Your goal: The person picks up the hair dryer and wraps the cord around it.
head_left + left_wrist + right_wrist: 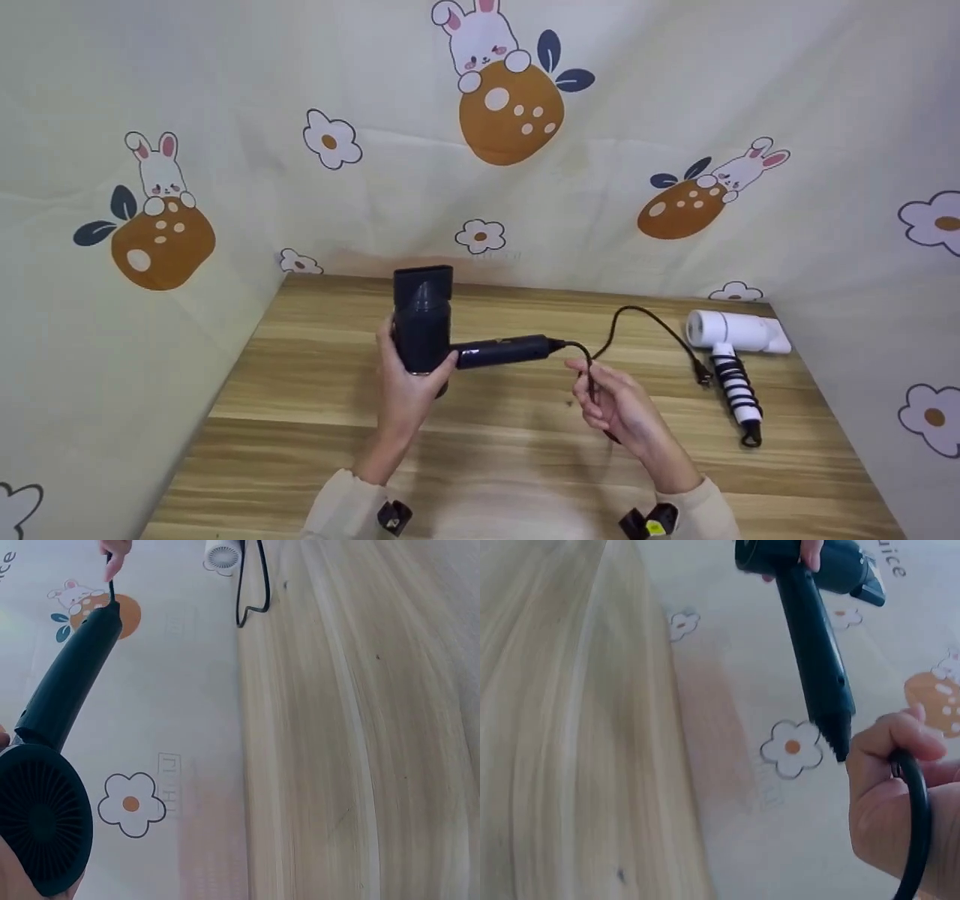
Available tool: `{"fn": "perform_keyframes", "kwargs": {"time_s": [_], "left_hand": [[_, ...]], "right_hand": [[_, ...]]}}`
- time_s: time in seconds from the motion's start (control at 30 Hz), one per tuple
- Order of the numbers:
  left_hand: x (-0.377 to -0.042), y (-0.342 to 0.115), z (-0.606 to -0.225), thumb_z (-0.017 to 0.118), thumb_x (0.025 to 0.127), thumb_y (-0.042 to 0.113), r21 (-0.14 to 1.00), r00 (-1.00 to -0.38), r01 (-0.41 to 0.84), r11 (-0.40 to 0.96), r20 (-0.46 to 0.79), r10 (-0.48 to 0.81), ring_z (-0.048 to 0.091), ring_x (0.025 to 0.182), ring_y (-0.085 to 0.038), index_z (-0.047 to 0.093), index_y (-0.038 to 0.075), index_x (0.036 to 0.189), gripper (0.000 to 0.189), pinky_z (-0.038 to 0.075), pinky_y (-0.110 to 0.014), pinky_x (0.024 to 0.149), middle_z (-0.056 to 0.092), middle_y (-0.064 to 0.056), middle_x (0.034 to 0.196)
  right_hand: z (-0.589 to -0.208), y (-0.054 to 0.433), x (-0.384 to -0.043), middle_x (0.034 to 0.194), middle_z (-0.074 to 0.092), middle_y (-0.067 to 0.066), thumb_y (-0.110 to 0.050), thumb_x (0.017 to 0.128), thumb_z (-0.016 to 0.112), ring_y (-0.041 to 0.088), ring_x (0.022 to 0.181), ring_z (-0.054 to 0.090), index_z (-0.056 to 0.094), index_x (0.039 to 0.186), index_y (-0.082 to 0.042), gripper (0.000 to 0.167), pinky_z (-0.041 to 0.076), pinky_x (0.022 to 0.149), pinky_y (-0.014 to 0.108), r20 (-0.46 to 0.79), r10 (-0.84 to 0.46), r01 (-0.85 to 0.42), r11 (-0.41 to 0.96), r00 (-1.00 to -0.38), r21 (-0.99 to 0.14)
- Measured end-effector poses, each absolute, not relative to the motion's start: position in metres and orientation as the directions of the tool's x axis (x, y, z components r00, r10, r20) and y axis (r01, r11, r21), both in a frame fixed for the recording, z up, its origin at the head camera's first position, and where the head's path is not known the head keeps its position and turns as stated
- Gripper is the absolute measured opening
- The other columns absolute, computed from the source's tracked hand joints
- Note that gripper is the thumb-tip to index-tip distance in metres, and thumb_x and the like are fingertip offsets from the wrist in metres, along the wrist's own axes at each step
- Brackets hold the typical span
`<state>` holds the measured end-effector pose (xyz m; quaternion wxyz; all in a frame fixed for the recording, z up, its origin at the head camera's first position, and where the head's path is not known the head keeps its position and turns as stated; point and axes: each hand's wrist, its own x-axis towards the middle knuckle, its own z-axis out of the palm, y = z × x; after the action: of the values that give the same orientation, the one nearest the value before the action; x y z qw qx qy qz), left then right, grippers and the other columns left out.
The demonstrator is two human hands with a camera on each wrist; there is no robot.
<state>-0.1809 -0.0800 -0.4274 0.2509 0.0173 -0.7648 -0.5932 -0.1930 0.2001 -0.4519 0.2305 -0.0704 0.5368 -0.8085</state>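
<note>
A dark hair dryer (424, 334) is held above the wooden table by my left hand (401, 394), whose fingers and thumb wrap around its barrel. Its flat nozzle points away from me, and its handle (502, 350) extends to the right. From the handle's end runs a black cord (576, 346), which my right hand (626, 412) grips in curled fingers. The left wrist view shows the round rear grille (41, 817) of the dryer. In the right wrist view the cord (917, 840) passes through the right hand (881, 817) and hangs down beside it.
On the right of the table (315, 450) lies a white hair dryer (739, 331), a black cord wound around its handle (739, 386). The dark dryer's cord loops toward it, ending in a plug (703, 373). A patterned cloth (390, 202) encloses the table's back and sides.
</note>
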Motion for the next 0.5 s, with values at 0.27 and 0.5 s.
{"fn": "perform_keyframes", "kwargs": {"time_s": [0.27,0.5], "left_hand": [[-0.182,-0.078,-0.424,0.079,0.07,0.007,0.941,-0.882,0.274,0.199,0.329,-0.337,0.051,0.101,-0.028,0.027,0.011,0.139,0.086,0.044,-0.041,0.086,0.044,-0.016,0.126],[-0.182,-0.079,-0.425,0.08,0.07,0.009,0.962,-0.899,0.25,0.114,0.274,-0.341,0.05,0.102,-0.026,0.028,0.011,0.139,0.086,0.041,-0.039,0.088,0.045,-0.013,0.124]], "right_hand": [[-0.445,0.157,-0.172,0.07,0.044,-0.004,-0.027,0.102,0.034,0.002,0.051,0.035,0.043,0.122,0.008,0.042,0.028,0.046,0.014,-0.035,-0.476,0.019,0.037,-0.879,-0.999],[-0.458,0.14,-0.178,0.065,0.047,0.008,-0.011,0.1,0.037,0.0,0.056,0.039,0.058,0.099,0.004,0.026,0.035,0.051,0.014,0.155,-0.465,-0.316,0.291,-0.871,-0.903]]}}
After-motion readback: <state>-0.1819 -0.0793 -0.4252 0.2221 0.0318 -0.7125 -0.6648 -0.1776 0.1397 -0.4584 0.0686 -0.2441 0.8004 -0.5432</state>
